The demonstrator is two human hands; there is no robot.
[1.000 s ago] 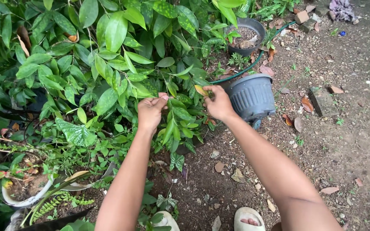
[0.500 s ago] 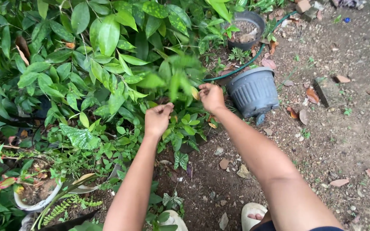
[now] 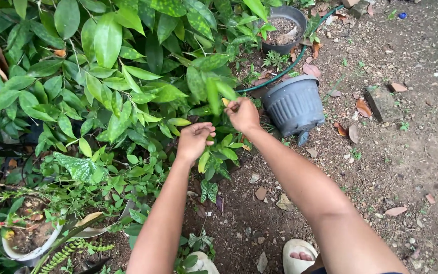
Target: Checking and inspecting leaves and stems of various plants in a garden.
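Two hands, right hand point(image 3: 243, 114) pinching a leafy stem point(image 3: 214, 91), left hand point(image 3: 194, 140) seemingly clenched just below

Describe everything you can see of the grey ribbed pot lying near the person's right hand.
The grey pot looks like moulded plastic, with vertical ribs down its wall and a thicker rim band. It lies tipped on its side on the bare soil, rim towards the leafy plant, base pointing to the lower right. Its inside is hidden. A green hose curves just behind it. The right hand is close to its rim but apart from it, pinching a leaf stem instead.
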